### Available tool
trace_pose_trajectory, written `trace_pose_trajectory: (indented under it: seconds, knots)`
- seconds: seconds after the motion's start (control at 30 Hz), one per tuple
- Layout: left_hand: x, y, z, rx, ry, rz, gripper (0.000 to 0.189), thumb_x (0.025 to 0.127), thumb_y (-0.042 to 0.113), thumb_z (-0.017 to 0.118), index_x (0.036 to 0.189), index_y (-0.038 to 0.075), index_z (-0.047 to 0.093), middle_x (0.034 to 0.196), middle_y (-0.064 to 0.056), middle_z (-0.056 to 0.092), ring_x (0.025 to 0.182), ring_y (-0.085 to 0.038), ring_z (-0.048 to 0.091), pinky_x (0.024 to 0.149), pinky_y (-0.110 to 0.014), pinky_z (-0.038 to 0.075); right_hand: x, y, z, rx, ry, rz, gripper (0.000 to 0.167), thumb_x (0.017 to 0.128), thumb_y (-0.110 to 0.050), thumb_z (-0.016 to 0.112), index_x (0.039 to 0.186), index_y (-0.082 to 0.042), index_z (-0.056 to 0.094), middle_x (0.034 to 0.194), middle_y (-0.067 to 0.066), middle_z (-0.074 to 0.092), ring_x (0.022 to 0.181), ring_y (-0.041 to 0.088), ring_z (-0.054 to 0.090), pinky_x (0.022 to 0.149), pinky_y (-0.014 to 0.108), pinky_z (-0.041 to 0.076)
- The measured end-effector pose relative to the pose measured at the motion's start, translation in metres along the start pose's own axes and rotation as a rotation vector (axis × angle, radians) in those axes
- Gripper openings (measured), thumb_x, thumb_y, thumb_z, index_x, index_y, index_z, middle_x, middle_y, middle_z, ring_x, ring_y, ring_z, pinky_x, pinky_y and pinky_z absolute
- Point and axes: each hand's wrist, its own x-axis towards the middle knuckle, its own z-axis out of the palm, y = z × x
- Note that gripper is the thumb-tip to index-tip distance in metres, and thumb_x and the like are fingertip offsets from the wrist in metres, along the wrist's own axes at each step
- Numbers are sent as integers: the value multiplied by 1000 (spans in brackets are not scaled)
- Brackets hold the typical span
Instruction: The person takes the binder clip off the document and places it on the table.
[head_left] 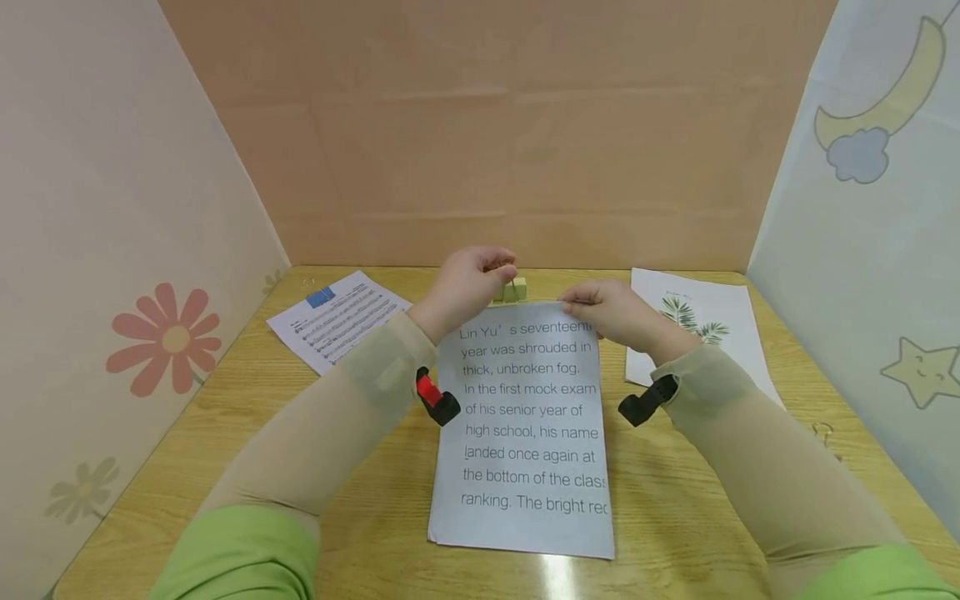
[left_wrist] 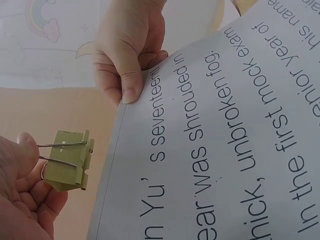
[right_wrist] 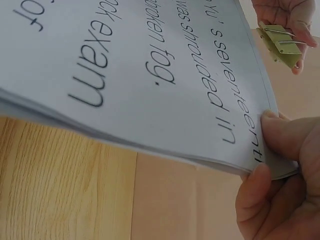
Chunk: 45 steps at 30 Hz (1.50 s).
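My left hand (head_left: 463,290) pinches a yellow-green binder clip (left_wrist: 65,162) by its wire handles. The clip's mouth faces the top edge of a stack of printed paper (head_left: 525,433), with a small gap between them in the left wrist view. At the stack's upper right corner, my right hand (head_left: 617,315) grips the sheets between thumb and fingers. Large black text covers the top sheet. Seen from the right wrist, the stack's side edge shows several layers, held up off the wooden table (right_wrist: 65,185).
Sheet music (head_left: 356,317) with a blue clip (head_left: 320,297) on it lies at the back left. A paper with a green plant picture (head_left: 750,333) lies at the right. Near the right table edge sits a small gold-coloured clip (head_left: 823,431). Patterned walls (head_left: 172,208) enclose the table.
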Motion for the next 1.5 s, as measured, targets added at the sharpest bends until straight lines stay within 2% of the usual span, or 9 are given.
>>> trace_pose_trajectory:
  seconds: [0.33,0.5,0.7,0.93,1.03,1.23,1.4,1.5]
  knots:
    - [-4,-8,-1,-27,12,8,32,97,29,58,128,19,62,119,7,62,108,-11,56,96,-34,44,1,8,-1,-11,6,34,24,100,-19,52,115,-6,67,98,11,68,78,24,64,65,35,53]
    - [-10,-10,-3,-37,5,11,32,97,27,58,128,17,61,120,4,63,107,-12,57,97,-36,44,2,15,-2,-18,9,39,25,101,-20,52,117,-7,66,99,11,68,79,24,64,66,35,54]
    - [-20,-22,-5,-66,-12,6,31,97,25,58,126,16,62,117,2,64,105,-15,58,95,-39,45,2,23,-4,-32,14,52,27,101,-22,52,119,-8,65,101,10,68,82,24,64,70,36,54]
    - [-35,-46,-1,-59,-13,-10,29,97,25,59,123,16,64,114,3,64,104,-16,58,94,-42,45,3,36,-8,-55,29,77,27,101,-24,52,118,-9,65,100,9,68,80,24,61,69,38,52]
    - [-43,-59,3,-46,-26,-42,28,96,25,60,123,16,65,113,4,64,102,-18,58,90,-41,45,4,41,-9,-62,37,84,26,101,-23,52,118,-9,66,98,9,68,77,24,59,68,40,50]
    - [-57,-92,13,12,-57,-115,30,96,25,60,123,14,65,122,1,62,108,-20,55,90,-41,46,6,50,-10,-53,44,108,25,101,-21,52,116,-6,66,98,11,67,74,24,57,66,40,49]
    - [-70,-113,20,74,-98,-161,31,96,23,60,123,9,65,119,-3,64,110,-21,57,94,-43,46,9,58,-10,-46,44,131,26,101,-20,52,117,-5,66,98,12,67,73,23,56,62,34,47]
    - [-76,-123,25,118,-118,-164,30,95,23,61,121,8,66,115,-1,64,105,-19,57,94,-40,45,11,62,-10,-45,44,139,26,101,-21,51,118,-6,65,99,12,67,74,24,56,65,38,48]
